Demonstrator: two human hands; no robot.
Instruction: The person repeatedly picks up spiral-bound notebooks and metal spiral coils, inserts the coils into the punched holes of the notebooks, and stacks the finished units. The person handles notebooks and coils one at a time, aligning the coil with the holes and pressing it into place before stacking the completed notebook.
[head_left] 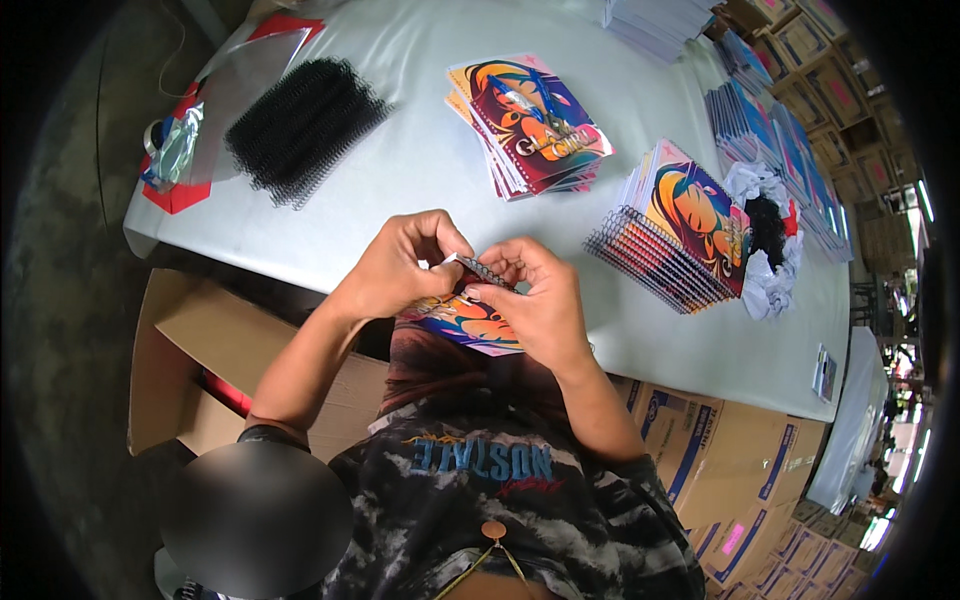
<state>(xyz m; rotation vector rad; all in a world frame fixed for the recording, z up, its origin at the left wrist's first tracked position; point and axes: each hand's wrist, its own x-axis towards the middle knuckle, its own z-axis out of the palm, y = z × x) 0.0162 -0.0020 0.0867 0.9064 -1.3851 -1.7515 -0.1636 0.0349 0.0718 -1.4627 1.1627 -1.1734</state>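
Observation:
A colourful notebook [465, 325] with an illustrated cover is held against my lap at the table's near edge. Along its far edge runs a dark spiral coil [480, 268]. My left hand [400, 268] grips the notebook's left corner by the coil's end, fingers pinched. Thumb and fingers of my right hand [540, 300] close on the coil edge further right. Beyond my hands lies a stack of loose punched sheets and covers [570, 165], with a blue-handled tool [545, 105] on top. To the left of it is a heap of black spiral coils [305, 130].
Coil-bound notebooks [690, 220] are stacked on the right, beside crumpled white plastic [775, 285] with black scraps. A tape roll [155, 137] and red sheets [180, 195] lie at the far left. An open cardboard box [230, 330] stands below the table; more cartons [740, 450] are at right.

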